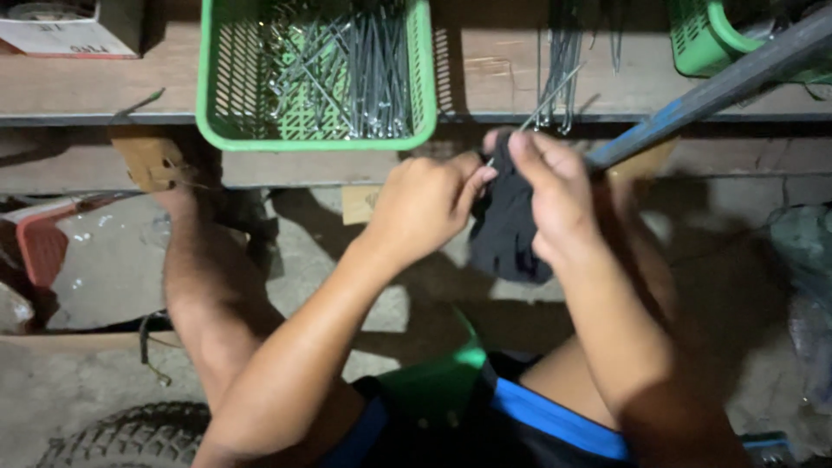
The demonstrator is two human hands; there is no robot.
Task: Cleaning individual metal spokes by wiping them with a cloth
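Observation:
My left hand and my right hand are close together just below the edge of a wooden bench. A dark cloth hangs between them, gripped by my right hand. A thin metal rod slants up to the right from my fingertips; my left thumb and fingers pinch its lower end against the cloth. Straight ahead on the bench sits a green plastic basket holding several similar metal rods.
More rods lie loose on the bench to the right. A second green basket stands at the far right, with a blue-grey bar slanting in front. A cardboard box, a red plastic object and a tyre are at left.

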